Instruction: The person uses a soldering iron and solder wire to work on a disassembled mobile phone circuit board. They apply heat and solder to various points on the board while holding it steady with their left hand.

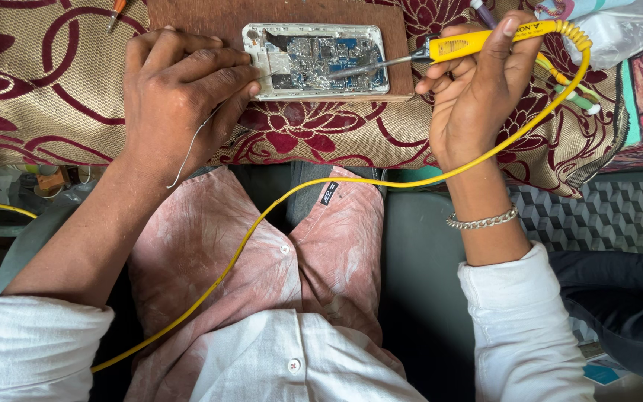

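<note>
An opened phone with its circuit board exposed lies on a brown wooden board. My right hand grips a yellow soldering iron, and its metal tip touches the circuit board. My left hand rests at the phone's left edge and pinches a thin solder wire that hangs down toward my lap. The iron's yellow cord loops from its handle across my lap.
The board sits on a beige cloth with maroon flowers. A clear plastic bag and several coloured pens lie at the right. An orange-handled tool lies at the top left. A patterned mat is at the right.
</note>
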